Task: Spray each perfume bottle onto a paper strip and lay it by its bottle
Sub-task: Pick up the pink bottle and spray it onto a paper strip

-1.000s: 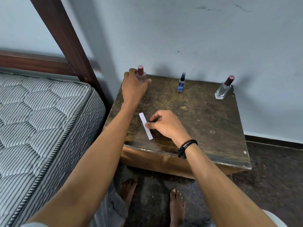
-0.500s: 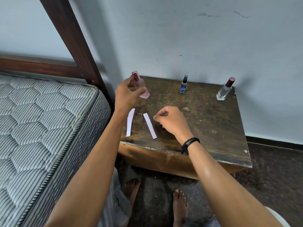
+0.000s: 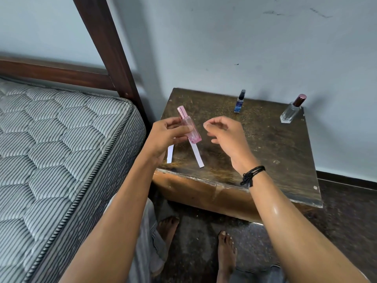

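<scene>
My left hand [image 3: 166, 135] grips a pink perfume bottle [image 3: 190, 129] with a pink cap, lifted above the left part of the dark wooden table [image 3: 265, 152]. Just right of the bottle hovers my right hand [image 3: 224, 135], fingers curled and apart, holding nothing. Two white paper strips lie on the table near its front left edge: one [image 3: 197, 155] below the pink bottle, another [image 3: 170, 153] partly hidden under my left hand. A small blue spray bottle [image 3: 240, 102] stands at the back middle. At the back right corner stands a clear bottle [image 3: 290, 111] with a dark red cap.
A striped mattress [image 3: 61, 150] on a dark wooden bed frame [image 3: 110, 48] lies close on the left. The table stands against a pale wall [image 3: 244, 37]. My bare feet [image 3: 225, 248] are on the dark floor below the table's front edge.
My left hand has lifted the pink bottle from the back left of the table and brought it toward me. My right hand has let go of the strip and risen beside the bottle.
</scene>
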A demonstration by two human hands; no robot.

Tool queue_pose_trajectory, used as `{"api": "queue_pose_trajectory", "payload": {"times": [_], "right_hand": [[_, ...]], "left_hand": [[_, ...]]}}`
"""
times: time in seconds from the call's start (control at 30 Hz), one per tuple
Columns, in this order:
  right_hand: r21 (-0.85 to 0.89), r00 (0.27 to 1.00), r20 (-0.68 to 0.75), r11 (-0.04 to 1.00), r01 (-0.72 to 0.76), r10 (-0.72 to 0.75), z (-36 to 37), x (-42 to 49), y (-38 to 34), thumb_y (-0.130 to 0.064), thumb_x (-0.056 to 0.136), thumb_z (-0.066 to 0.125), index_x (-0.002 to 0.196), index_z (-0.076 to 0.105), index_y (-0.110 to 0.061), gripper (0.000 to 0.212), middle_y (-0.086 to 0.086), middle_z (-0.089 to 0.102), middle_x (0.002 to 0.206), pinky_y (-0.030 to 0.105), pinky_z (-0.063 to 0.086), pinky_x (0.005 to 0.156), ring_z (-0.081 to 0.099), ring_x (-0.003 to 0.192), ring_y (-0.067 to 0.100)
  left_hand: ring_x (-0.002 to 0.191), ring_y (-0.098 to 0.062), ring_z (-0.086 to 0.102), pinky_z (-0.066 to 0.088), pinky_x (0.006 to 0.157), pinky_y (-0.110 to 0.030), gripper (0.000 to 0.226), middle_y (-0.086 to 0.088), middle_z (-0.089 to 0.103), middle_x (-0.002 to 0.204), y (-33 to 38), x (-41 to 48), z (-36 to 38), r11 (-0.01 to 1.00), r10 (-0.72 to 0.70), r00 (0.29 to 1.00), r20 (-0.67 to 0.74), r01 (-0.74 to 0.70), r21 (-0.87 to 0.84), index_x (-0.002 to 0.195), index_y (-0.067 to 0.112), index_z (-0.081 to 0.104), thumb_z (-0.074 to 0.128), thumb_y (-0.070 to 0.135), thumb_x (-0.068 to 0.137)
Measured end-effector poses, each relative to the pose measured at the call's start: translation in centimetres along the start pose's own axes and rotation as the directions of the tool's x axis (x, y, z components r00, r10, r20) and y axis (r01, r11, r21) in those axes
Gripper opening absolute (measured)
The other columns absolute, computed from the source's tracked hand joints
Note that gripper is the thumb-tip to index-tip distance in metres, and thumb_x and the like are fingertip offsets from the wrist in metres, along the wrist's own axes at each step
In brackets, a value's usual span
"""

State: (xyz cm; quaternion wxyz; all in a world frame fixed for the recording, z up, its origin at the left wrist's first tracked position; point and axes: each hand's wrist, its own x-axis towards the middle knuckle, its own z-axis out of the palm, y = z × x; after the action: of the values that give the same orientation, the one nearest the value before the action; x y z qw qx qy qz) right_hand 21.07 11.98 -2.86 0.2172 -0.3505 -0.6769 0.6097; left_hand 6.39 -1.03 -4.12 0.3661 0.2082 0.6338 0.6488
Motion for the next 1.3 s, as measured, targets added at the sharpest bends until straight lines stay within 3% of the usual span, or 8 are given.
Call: {"api": "queue_pose_trajectory", "payload": {"times": [0.2, 0.57, 0.73, 0.87, 1.3], "right_hand": [[0.05, 0.997, 0.06, 0.998, -0.044, 0.041, -0.1, 0.2, 0.4, -0.026, 0.101, 0.067, 0.103, 0.075, -0.021, 0.01, -0.009, 0.079, 0.095, 0.024, 0.061, 0.076, 0.076, 0.089, 0.007], [0.068, 0.992, 0.125, 0.998, 0.018, -0.026, -0.6, 0.4, 0.7, -0.022, 0.095, 0.075, 0.103, 0.074, -0.018, 0.008, -0.001, 0.079, 0.093, 0.026, 0.062, 0.078, 0.077, 0.089, 0.012], [0.053, 0.993, 0.12, 0.999, 0.008, -0.014, -0.4, 0.5, 1.0, -0.017, 0.093, 0.078, 0.101, 0.074, -0.016, 0.009, 0.007, 0.077, 0.091, 0.037, 0.064, 0.084, 0.077, 0.087, 0.017], [0.025, 0.991, 0.135, 1.0, -0.007, 0.003, -0.2, 0.5, 1.1, -0.015, 0.092, 0.078, 0.102, 0.075, -0.017, 0.011, 0.003, 0.077, 0.086, 0.041, 0.064, 0.086, 0.078, 0.085, 0.018], [-0.074, 0.984, 0.177, 0.997, 0.01, 0.004, 0.2, 0.2, 1.1, -0.039, 0.092, 0.077, 0.11, 0.068, -0.031, 0.022, -0.013, 0.075, 0.081, 0.014, 0.054, 0.061, 0.073, 0.072, 0.004]], "left_hand": [[0.093, -0.026, 0.074, 0.06, 0.086, -0.035, 0.041, -0.013, 0.075, 0.101, 0.1, 0.3, 1.0, 0.995, -0.046, 0.996, 0.082, 0.053, -0.079, 0.114, 0.002, 0.071, 0.084, 0.012, 0.077], [0.102, -0.034, 0.072, 0.059, 0.089, -0.039, 0.039, -0.018, 0.074, 0.107, 0.5, 1.3, 1.1, 0.993, -0.069, 0.988, 0.14, 0.082, -0.087, 0.113, 0.004, 0.072, 0.085, 0.018, 0.078], [0.091, -0.019, 0.073, 0.058, 0.09, -0.035, 0.03, -0.013, 0.077, 0.099, 0.4, 1.3, 1.3, 0.998, -0.054, 0.995, 0.081, 0.055, -0.006, 0.098, 0.012, 0.079, 0.076, 0.038, 0.085], [0.09, -0.017, 0.072, 0.059, 0.088, -0.03, 0.036, -0.013, 0.076, 0.101, 0.4, 1.4, 1.5, 0.999, -0.051, 0.998, 0.022, 0.051, 0.006, 0.104, 0.009, 0.078, 0.069, 0.042, 0.091], [0.089, -0.023, 0.072, 0.058, 0.086, -0.034, 0.031, -0.018, 0.075, 0.101, 0.2, 1.4, 1.9, 0.999, -0.054, 0.998, 0.02, 0.054, 0.006, 0.102, 0.001, 0.075, 0.072, 0.03, 0.091]]}}
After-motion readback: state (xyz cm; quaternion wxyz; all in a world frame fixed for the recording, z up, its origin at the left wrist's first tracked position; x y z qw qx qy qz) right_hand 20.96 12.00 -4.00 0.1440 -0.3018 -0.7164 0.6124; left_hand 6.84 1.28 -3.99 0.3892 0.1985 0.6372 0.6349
